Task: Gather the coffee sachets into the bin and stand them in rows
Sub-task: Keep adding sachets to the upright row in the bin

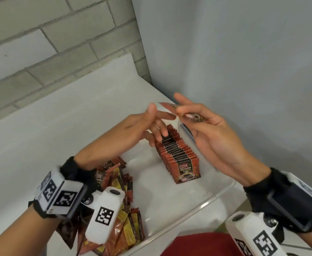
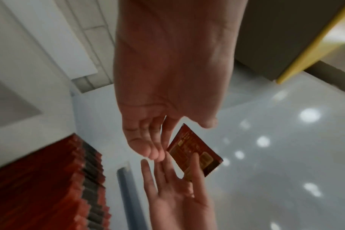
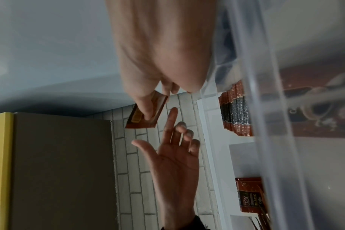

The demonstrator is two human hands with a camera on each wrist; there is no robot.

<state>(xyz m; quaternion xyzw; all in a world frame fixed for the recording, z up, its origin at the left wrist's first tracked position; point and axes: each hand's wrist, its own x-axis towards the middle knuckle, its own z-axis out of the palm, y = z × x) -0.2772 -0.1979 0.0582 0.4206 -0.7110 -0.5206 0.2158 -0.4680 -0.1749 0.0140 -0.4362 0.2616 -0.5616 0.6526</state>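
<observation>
A row of red and black coffee sachets (image 1: 179, 156) stands upright in the clear plastic bin (image 1: 197, 206). My right hand (image 1: 184, 109) pinches a single sachet (image 1: 190, 116) between thumb and fingers above the far end of the row. In the left wrist view that sachet (image 2: 195, 154) shows its red and yellow back. My left hand (image 1: 158, 124) hovers beside it with fingers straight and spread, holding nothing, its lower fingertips just over the row's top edge. A loose pile of sachets (image 1: 120, 215) lies at the near left, partly hidden by my left wrist.
The bin sits on a white table (image 1: 59, 126) in a corner, with a grey brick wall (image 1: 40, 34) behind and a plain wall (image 1: 243, 71) to the right. The bin's clear wall (image 3: 266, 109) runs close along my right wrist. A yellow-edged cabinet (image 3: 49, 171) appears in the wrist views.
</observation>
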